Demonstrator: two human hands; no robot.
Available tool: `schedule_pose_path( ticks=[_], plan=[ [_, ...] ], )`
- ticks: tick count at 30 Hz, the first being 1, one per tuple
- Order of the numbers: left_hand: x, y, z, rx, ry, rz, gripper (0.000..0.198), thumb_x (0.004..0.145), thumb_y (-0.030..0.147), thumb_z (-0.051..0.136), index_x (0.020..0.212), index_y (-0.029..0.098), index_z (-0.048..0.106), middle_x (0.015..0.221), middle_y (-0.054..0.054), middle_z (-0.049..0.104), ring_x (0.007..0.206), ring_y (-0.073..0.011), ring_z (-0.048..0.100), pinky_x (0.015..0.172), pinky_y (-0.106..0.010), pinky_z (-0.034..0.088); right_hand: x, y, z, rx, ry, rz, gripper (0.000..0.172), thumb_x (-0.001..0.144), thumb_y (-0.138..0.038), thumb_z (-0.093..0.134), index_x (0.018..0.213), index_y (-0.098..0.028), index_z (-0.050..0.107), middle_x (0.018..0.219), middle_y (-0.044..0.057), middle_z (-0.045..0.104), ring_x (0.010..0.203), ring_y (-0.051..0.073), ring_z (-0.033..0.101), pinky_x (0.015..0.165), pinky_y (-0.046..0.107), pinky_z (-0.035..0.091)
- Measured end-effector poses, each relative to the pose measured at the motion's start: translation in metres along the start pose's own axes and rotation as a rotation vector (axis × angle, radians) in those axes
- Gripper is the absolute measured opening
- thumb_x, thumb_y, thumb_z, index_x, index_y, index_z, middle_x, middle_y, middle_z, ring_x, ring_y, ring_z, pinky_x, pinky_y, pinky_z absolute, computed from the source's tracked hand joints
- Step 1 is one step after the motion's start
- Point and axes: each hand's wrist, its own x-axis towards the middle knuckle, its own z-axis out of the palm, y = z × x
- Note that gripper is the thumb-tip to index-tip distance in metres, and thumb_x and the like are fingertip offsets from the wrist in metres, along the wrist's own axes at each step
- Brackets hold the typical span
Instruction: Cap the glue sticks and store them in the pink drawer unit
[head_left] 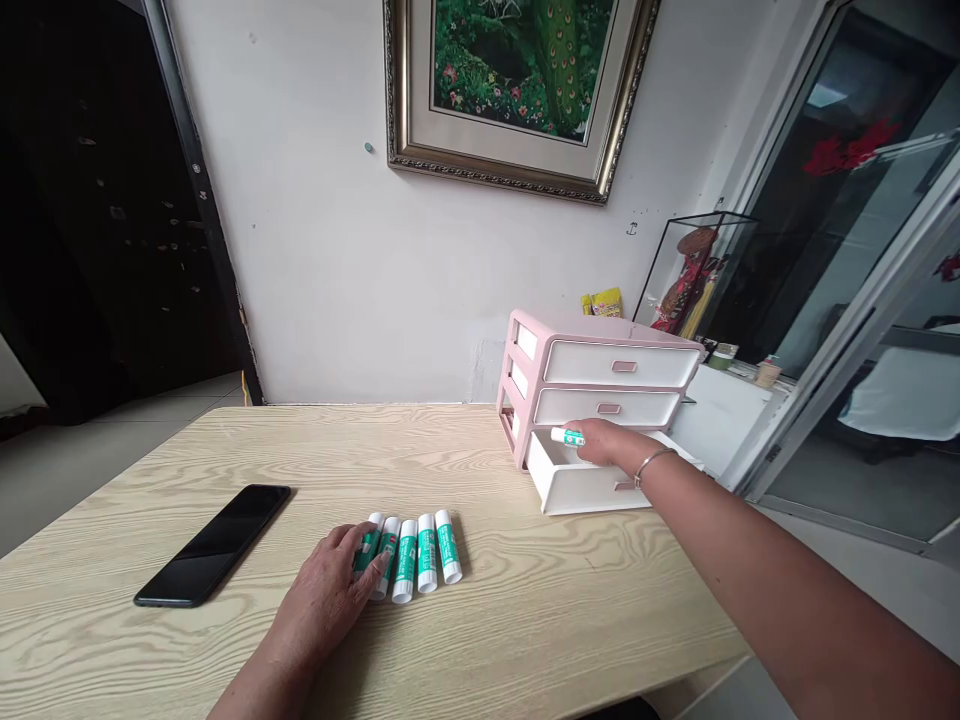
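Observation:
Several green-and-white glue sticks (406, 560) lie side by side in a row on the table. My left hand (326, 582) rests at the row's left end, its fingers and thumb closed around the leftmost glue sticks. Another glue stick (568, 437) is pinched in my right hand (604, 442), its white end pointing left. That hand is over the bottom drawer (585, 492), which is pulled out of a pink and white drawer unit (622, 330). My right wrist and forearm hide part of the drawer's inside.
A black phone (214, 545) lies on the wooden table (330, 450) at the left. Behind the drawer unit are a yellow packet (606, 302) and a glass case (694, 270). A framed picture (517, 172) hangs on the wall. Sliding glass doors (847, 310) stand at the right.

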Motion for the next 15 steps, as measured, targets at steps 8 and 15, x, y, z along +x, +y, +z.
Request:
schedule_pose_path(
  ticks=[8,15],
  plan=[
    [0.000,-0.003,0.002,-0.035,-0.046,-0.012,0.047,0.090,0.051,0.050,0.126,0.023,0.060,0.127,-0.011,0.061,0.115,-0.0278,0.059,0.102,-0.043,0.044,0.034,0.014,0.016,0.075,-0.036,0.158,0.020,0.051,-0.005,0.073,0.059,-0.020,0.064,0.049,-0.004,0.054,0.051,0.014,0.054,0.055,0.028,0.045],
    [-0.002,0.008,-0.005,-0.036,-0.037,-0.025,0.044,0.090,0.048,0.050,0.125,0.024,0.062,0.124,-0.011,0.063,0.113,-0.0272,0.059,0.100,-0.042,0.044,0.038,0.018,0.022,0.157,-0.001,0.148,0.019,0.051,-0.014,0.078,0.056,-0.020,0.060,0.051,-0.003,0.055,0.051,0.014,0.054,0.055,0.028,0.044]
  ],
)
